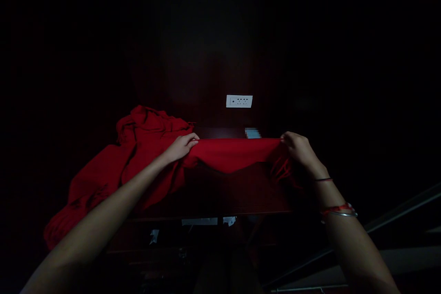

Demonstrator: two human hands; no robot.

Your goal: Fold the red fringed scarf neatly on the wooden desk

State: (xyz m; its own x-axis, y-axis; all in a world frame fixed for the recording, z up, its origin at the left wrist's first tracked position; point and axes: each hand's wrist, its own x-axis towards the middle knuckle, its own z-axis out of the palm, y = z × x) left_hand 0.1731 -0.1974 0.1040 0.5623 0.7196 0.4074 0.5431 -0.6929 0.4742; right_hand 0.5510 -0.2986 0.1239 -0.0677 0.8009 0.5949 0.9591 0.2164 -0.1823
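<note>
Red cloth (234, 152) — pinched taut between left hand (188, 143), right hand (292, 144) — dark room

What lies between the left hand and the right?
Red cloth, its top edge pulled straight from left hand to right hand, in the head view.

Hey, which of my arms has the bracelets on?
Your right arm: a dark band and a silver bangle circle it, and the right hand grips the red cloth beside the fringe. Your left arm shows none.
</note>
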